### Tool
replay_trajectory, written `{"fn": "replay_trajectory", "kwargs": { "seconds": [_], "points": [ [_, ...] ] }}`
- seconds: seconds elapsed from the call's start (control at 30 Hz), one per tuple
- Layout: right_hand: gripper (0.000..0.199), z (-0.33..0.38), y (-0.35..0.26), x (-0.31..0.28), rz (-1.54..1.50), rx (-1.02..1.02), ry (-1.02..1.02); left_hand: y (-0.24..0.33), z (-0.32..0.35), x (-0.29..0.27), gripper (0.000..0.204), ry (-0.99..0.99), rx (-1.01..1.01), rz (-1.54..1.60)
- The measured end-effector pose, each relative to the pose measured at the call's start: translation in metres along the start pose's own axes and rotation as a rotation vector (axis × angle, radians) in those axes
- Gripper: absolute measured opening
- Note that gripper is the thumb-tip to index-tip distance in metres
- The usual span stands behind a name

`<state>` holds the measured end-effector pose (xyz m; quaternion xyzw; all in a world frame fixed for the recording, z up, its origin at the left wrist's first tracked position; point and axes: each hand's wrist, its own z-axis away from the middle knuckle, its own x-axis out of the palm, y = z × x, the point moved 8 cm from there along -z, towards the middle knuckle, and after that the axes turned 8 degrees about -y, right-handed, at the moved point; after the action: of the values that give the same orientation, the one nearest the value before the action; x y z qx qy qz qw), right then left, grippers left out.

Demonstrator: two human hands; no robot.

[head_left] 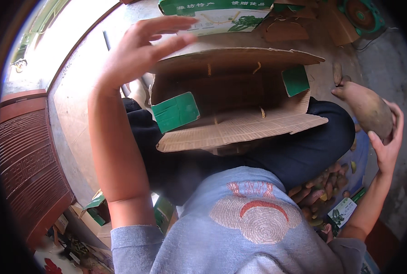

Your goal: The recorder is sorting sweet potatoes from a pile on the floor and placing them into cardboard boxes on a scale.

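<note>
Head view: an open brown corrugated cardboard box with green-printed flaps (231, 98) rests on the person's dark-trousered lap. The left hand (137, 50) is raised above the box's left rear corner, fingers spread wide, holding nothing. To the right of the box, the right hand (386, 137) grips a long brownish sweet potato (365, 109). Below the box's right side, beside the knee, lies a heap of smaller sweet potatoes (320, 192).

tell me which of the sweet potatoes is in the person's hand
The big sweet potato at the right edge, gripped in the right hand and raised beside the knee. The other sweet potatoes lie heaped below by the leg, untouched.
</note>
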<state>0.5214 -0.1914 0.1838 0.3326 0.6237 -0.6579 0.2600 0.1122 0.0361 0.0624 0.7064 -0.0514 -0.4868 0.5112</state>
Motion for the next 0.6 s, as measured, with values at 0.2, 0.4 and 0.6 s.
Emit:
{"fn": "replay_trajectory", "kwargs": {
  "seconds": [0.2,0.4,0.6],
  "points": [
    [0.065,-0.102,-0.102,0.221,0.268,-0.367,-0.682,0.008,0.001,0.021,0.038,-0.056,-0.023,-0.246],
    [0.076,-0.118,-0.020,0.436,0.372,-0.095,-1.021,-0.004,0.007,0.023,0.026,-0.079,0.050,-0.224],
    [0.071,-0.117,-0.007,0.492,0.153,-0.295,-1.118,-0.013,0.009,0.029,0.022,-0.087,0.056,-0.179]
  ]
}}
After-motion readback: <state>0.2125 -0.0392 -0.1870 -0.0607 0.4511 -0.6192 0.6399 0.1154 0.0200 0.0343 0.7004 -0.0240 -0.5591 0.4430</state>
